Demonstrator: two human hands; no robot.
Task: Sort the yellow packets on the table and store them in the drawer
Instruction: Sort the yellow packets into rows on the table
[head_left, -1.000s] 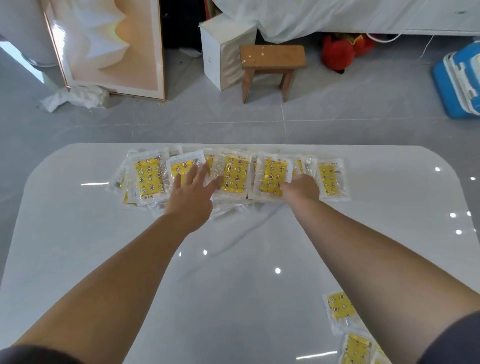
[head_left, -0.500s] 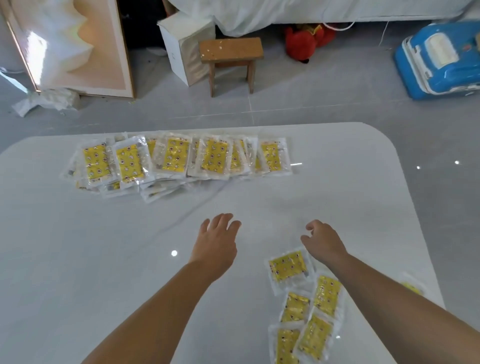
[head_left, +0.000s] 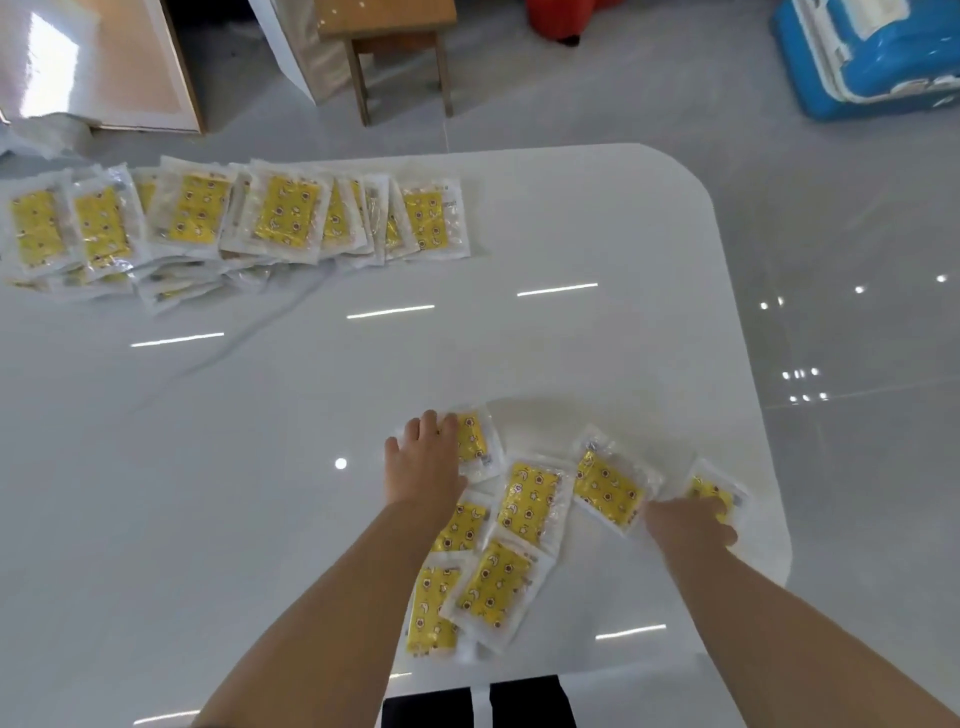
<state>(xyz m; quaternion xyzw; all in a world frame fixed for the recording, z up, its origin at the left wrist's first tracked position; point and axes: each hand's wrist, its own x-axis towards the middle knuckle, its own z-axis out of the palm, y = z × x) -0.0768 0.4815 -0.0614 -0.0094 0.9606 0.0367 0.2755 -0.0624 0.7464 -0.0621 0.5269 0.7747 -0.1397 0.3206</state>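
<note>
Several yellow packets in clear wrappers lie in an overlapping row (head_left: 234, 223) along the far left of the white table (head_left: 260, 441). A smaller loose group (head_left: 530, 504) lies near the front right corner. My left hand (head_left: 423, 462) rests flat with straight fingers on the leftmost packet (head_left: 475, 441) of that group. My right hand (head_left: 685, 519) reaches over the rightmost packet (head_left: 714, 491) by the table edge, fingers on it; whether they curl round it I cannot tell. No drawer is in view.
Beyond the table, on the grey tiled floor, stand a wooden stool (head_left: 387, 47), a framed picture (head_left: 98, 67) leaning at the left, a red toy (head_left: 561, 21) and a blue toy car (head_left: 872, 52). The table's rounded right corner (head_left: 696, 176) is near.
Both hands pulled back from the far row to the near right group. The left hand now lies on a packet and the right hand has reached the packet at the table edge.
</note>
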